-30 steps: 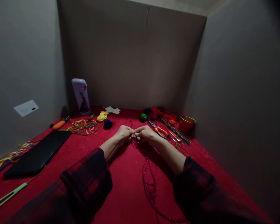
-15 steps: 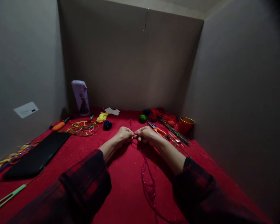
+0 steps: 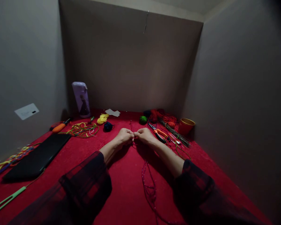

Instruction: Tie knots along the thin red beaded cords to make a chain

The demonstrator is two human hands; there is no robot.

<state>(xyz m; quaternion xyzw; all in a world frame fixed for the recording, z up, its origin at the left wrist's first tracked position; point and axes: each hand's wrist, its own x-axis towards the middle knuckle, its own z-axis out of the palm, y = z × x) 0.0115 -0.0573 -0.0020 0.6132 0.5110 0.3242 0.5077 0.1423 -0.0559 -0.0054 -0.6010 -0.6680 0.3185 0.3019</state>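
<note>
Where hands (image 3: 134, 136) meet: pliers (image 3: 159, 133), green ball (image 3: 143, 119), cup (image 3: 186, 125) nearby.

Both forearms stretched forward, left hand (image 3: 124, 136) and right hand (image 3: 144, 136) curled (fingertips meeting), sleeves pushed back

Hidden and unclear parts
Where left hand (image 3: 124, 136) meets right hand (image 3: 144, 136), the pinched item is too small; beaded cord (image 3: 148, 182) leaves the bottom edge
</note>
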